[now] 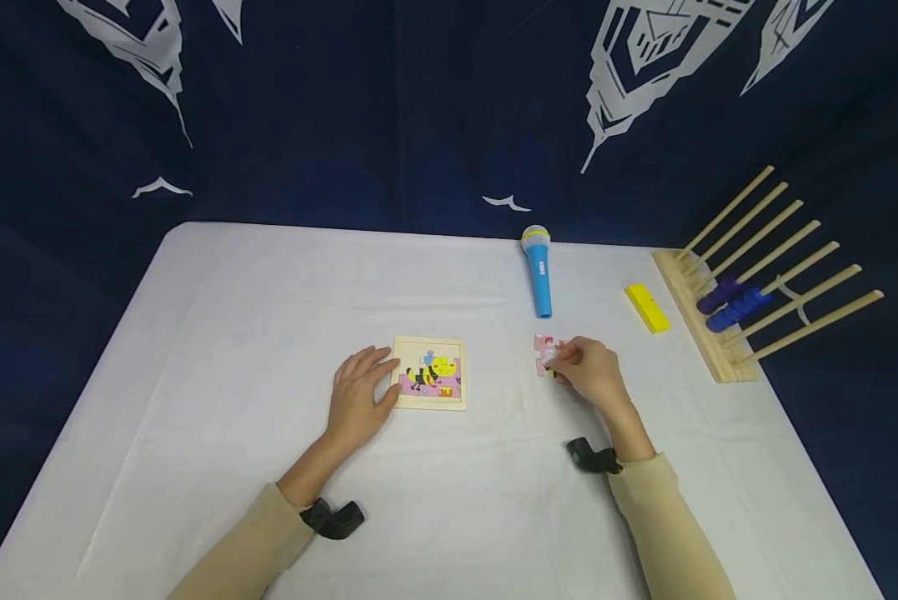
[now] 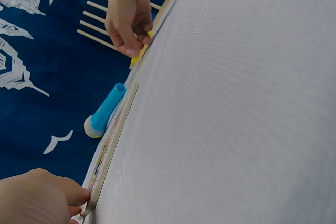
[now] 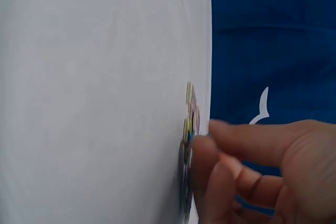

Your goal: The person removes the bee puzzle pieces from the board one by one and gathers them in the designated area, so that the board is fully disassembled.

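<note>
A square wooden jigsaw puzzle (image 1: 428, 403) with a bee picture lies on the white table; part of its picture is filled in. My left hand (image 1: 361, 398) rests at its left edge, fingers spread and relaxed, thumb on the frame's lower left. In the left wrist view the left thumb touches the end of the puzzle frame (image 2: 113, 148). To the right, my right hand (image 1: 589, 369) pinches a puzzle piece among loose pink puzzle pieces (image 1: 542, 343). The right wrist view shows bent fingertips right at the pieces (image 3: 190, 98), hiding part of them.
Behind the loose pieces lies a blue toy microphone (image 1: 539, 279). Farther right are a yellow block (image 1: 647, 308) and a wooden peg rack (image 1: 707, 321) with purple and blue beads, its pegs leaning right. A dark blue patterned cloth (image 1: 343, 108) hangs beyond the table's back edge.
</note>
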Demonstrator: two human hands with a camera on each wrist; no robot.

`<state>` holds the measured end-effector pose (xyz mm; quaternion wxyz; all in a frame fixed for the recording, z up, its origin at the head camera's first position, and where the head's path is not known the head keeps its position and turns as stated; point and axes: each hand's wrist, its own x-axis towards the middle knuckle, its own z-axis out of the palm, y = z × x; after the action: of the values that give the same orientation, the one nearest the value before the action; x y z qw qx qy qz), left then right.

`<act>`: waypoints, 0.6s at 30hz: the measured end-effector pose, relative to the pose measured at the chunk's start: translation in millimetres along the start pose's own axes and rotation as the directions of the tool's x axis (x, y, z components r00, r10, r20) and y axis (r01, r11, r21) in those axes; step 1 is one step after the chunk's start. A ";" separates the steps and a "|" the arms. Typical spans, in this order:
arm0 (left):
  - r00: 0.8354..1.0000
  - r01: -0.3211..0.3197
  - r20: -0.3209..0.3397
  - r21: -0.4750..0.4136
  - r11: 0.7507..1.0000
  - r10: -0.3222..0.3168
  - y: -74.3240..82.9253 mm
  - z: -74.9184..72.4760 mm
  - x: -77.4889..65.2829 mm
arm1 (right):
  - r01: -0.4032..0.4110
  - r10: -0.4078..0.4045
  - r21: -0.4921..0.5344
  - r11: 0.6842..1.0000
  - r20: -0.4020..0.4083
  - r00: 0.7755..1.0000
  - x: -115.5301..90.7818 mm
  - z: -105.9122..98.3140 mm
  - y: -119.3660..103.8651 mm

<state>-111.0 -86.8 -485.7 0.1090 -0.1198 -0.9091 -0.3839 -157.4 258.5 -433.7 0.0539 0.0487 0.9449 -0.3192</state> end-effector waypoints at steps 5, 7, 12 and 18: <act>1.000 0.001 0.002 -0.003 1.000 -0.001 -0.5 0.4 0.9 | 0.013 -0.012 0.044 0.999 -0.026 1.000 1.2 -4.1 -2.4; 1.000 0.002 0.002 -0.002 1.000 -0.002 -0.3 0.4 1.3 | 0.033 -0.031 0.063 0.997 -0.040 0.999 2.1 -5.3 -4.2; 1.000 -0.001 -0.004 0.005 1.000 0.001 -0.3 0.5 1.8 | 0.069 -0.064 0.174 0.982 -0.034 0.997 4.5 -4.8 -12.6; 1.000 -0.012 -0.009 0.007 1.000 0.012 -0.2 0.5 0.3 | 0.097 -0.119 0.336 0.937 0.047 0.992 6.8 9.5 -32.5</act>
<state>-111.4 -86.5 -486.1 0.1160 -0.1230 -0.9091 -0.3806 -167.5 227.4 -422.7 0.0589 -0.0056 0.8763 -0.4781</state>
